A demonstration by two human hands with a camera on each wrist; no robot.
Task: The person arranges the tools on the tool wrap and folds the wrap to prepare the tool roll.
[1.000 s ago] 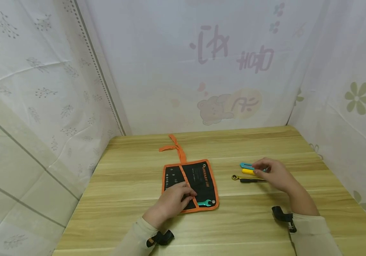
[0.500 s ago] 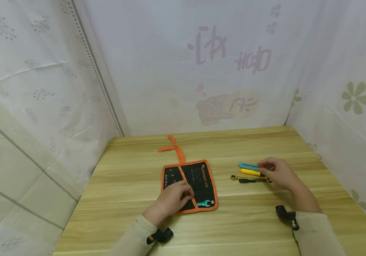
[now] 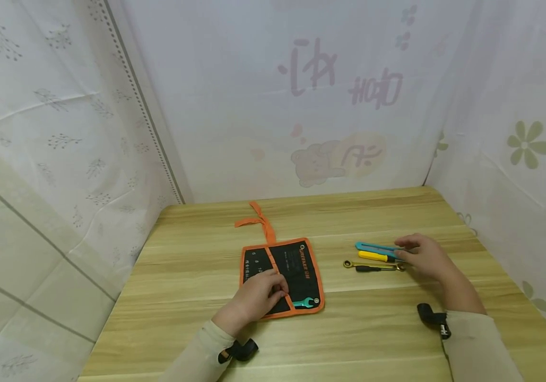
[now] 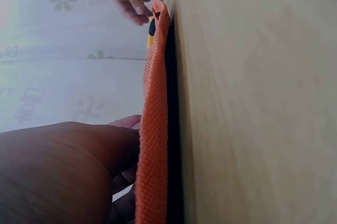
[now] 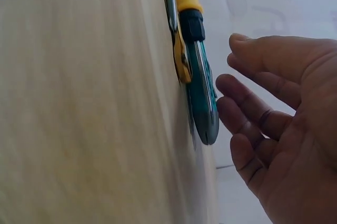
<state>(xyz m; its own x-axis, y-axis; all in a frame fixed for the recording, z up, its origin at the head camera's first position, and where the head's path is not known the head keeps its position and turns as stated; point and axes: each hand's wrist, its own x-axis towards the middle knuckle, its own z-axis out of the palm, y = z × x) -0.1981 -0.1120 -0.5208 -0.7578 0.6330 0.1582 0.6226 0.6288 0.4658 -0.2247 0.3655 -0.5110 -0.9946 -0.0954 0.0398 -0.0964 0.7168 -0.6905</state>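
Note:
My left hand (image 3: 262, 293) lies over the black tool pouch (image 3: 301, 270) with orange trim, pinching the orange edge of its pocket between thumb and curled fingers. The head of a green wrench (image 3: 304, 303) pokes out of that pocket. On the right, my right hand (image 3: 423, 257) hovers with loosely bent fingers beside the end of a teal utility knife (image 3: 373, 248). In the right wrist view, a gap shows between those fingers (image 5: 242, 103) and the knife's grey end (image 5: 206, 129). A yellow-handled screwdriver (image 3: 372, 256) lies along the knife, partly hidden by the hand.
A gold ratchet wrench (image 3: 347, 264) and a slim black-handled tool (image 3: 368, 269) lie just in front of the screwdriver. Orange tie straps (image 3: 269, 231) extend from the pouch toward the back of the wooden table (image 3: 196, 223). Patterned curtains (image 3: 234, 106) enclose three sides.
My right hand has drawn back to the right, uncovering more of the teal knife, the yellow screwdriver and the wrench. My left hand stays at the pouch's pocket, almost still.

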